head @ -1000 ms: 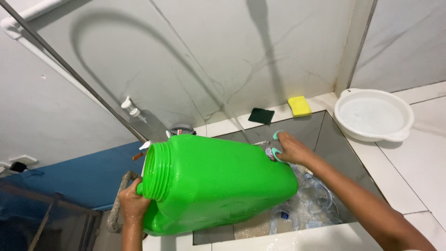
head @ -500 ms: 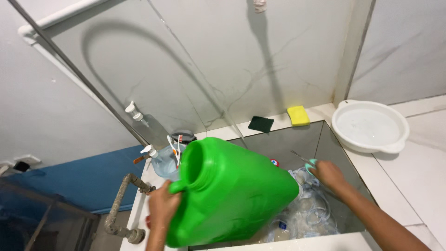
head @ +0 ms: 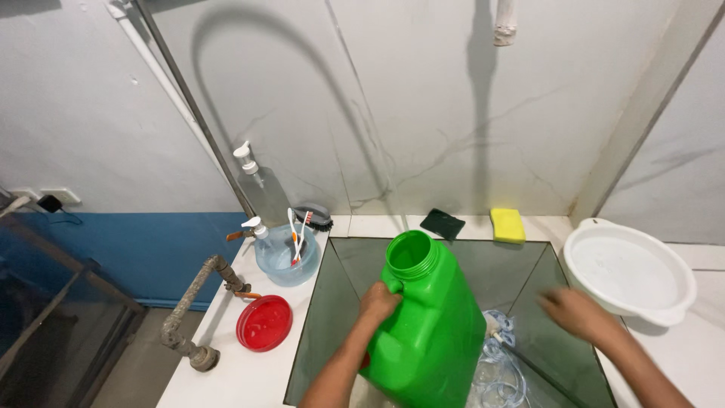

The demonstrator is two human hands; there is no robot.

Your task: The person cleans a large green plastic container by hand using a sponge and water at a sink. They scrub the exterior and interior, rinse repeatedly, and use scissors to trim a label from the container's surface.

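Over one sink (head: pixel 343 279), left hand (head: pixel 377 301) grips one green jug (head: pixel 430 325).

The jug's (head: pixel 430 325) base runs off the bottom edge, and its handle is covered by the left hand (head: pixel 377 301), so the grip there can't be made out. The right hand (head: pixel 575 312) is smeared by motion; its fingers can't be told apart, nor whether it holds anything. Both forearms are cut off below. The clear plastic (head: pixel 498 370) in the sink (head: pixel 521 264) is partly behind the jug and partly out of frame. The basin (head: pixel 630 273) hides the counter (head: pixel 680 355) under it. The small things in the bowl (head: pixel 285 257) are too small to tell.
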